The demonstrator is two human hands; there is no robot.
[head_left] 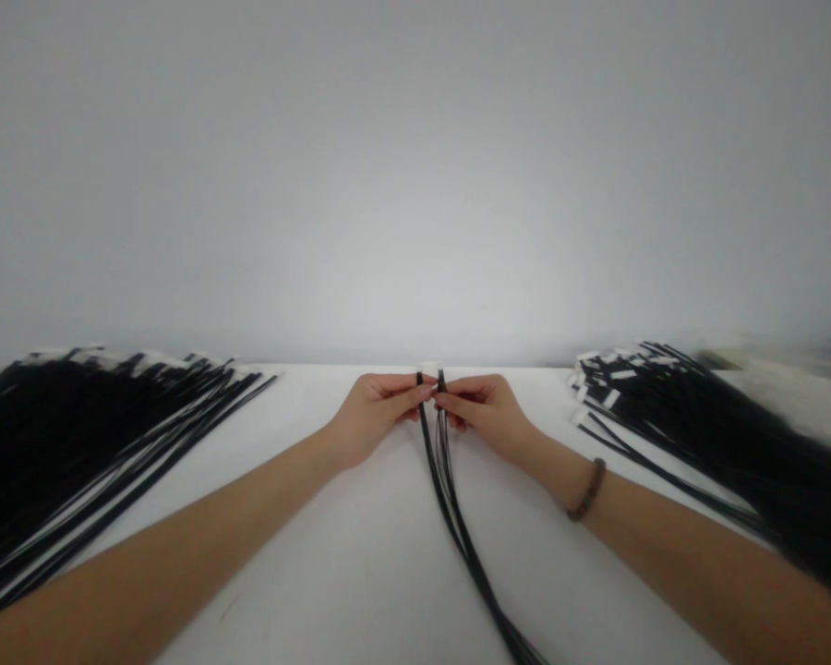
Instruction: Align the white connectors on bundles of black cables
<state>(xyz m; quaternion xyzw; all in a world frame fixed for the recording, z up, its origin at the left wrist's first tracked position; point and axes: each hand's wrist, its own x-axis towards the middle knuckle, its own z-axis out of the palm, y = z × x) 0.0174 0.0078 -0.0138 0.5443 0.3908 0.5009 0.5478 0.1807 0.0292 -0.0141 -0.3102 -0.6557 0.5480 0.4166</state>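
Observation:
In the middle of the head view, my left hand and my right hand meet above the white table. Each pinches the upper end of a thin black cable, thumb against fingers. The left cable and the right cable strands hang side by side and join into one bundle that runs down toward the lower right. Small whitish tips, perhaps connectors, show just above my fingers. Whether the two ends touch each other I cannot tell.
On the left lies a large pile of black cables. Another pile of black cables with white connector ends is on the right, beside a blurred, pale plastic bag. A plain wall rises behind the white table.

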